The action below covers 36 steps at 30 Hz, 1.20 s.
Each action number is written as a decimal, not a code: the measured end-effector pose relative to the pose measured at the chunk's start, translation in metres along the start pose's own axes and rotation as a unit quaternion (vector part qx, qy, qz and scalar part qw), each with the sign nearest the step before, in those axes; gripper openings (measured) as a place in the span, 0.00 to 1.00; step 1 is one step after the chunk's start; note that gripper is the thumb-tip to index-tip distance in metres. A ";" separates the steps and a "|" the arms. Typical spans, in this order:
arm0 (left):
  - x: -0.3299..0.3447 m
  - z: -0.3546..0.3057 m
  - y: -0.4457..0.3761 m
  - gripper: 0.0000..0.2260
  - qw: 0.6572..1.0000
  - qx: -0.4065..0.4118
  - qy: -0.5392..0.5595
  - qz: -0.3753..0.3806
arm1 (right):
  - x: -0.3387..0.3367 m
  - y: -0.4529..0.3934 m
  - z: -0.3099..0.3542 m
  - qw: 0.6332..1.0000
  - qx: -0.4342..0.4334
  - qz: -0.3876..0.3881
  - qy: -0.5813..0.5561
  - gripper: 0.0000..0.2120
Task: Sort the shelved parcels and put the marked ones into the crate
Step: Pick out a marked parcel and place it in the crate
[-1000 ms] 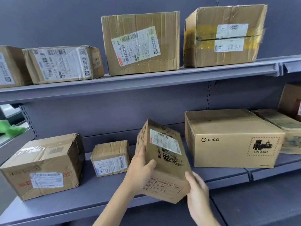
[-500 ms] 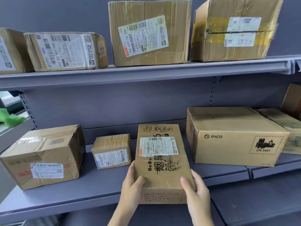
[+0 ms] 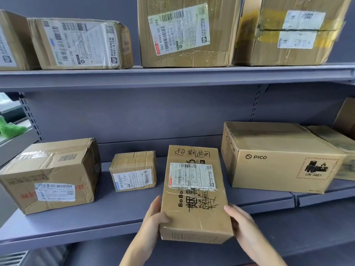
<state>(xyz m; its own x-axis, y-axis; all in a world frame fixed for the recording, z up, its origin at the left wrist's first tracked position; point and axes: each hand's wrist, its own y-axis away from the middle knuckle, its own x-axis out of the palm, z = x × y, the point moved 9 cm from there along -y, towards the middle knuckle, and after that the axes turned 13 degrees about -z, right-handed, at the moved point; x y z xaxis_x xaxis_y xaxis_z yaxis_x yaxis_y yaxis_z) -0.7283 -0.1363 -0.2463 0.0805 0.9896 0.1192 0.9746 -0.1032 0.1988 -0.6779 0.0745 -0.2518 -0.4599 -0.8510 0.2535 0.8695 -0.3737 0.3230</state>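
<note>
A tall flat cardboard parcel [image 3: 194, 196] with handwritten black characters along its top edge and a white shipping label lies tilted at the front of the lower shelf [image 3: 80, 225]. My left hand [image 3: 153, 217] grips its lower left edge, thumb on the top face. My right hand [image 3: 242, 225] holds its lower right edge. The parcel's near end sticks out past the shelf's front lip. No crate is in view.
On the lower shelf stand a taped box [image 3: 50, 175] at left, a small box [image 3: 133, 170], and a PICO box [image 3: 278, 156] at right with more parcels behind it. The upper shelf [image 3: 172, 73] carries several labelled boxes. A green object [image 3: 9, 127] lies far left.
The parcel turned from tilted and edge-on to flat, label and handwriting facing up. Both hands shifted to its lower corners. The view moved closer to the shelves.
</note>
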 end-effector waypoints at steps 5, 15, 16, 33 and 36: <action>-0.001 0.008 -0.001 0.40 0.998 -0.047 0.029 0.040 | 0.004 -0.001 -0.025 0.990 0.130 0.053 -0.008 0.23; 0.007 0.017 0.007 0.34 0.995 -0.043 0.004 0.091 | 0.001 0.005 -0.038 0.995 0.089 0.038 -0.021 0.25; 0.007 0.019 0.007 0.33 0.995 -0.045 -0.002 0.093 | 0.000 0.004 -0.040 0.996 0.083 0.038 -0.016 0.26; 0.008 0.042 0.042 0.47 0.987 -0.105 0.017 0.124 | -0.040 0.052 -0.042 0.999 -0.034 0.014 0.016 0.48; 0.026 0.042 0.060 0.48 0.985 -0.095 0.019 0.144 | -0.063 0.070 -0.040 0.999 -0.040 0.006 0.025 0.50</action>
<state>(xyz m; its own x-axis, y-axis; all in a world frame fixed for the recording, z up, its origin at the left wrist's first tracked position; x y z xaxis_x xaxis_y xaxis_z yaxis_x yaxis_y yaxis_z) -0.6586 -0.1127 -0.2724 0.3363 0.9123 0.2336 0.8552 -0.3997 0.3299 -0.5805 0.0869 -0.2815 -0.4414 -0.8724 0.2099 0.8873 -0.3897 0.2466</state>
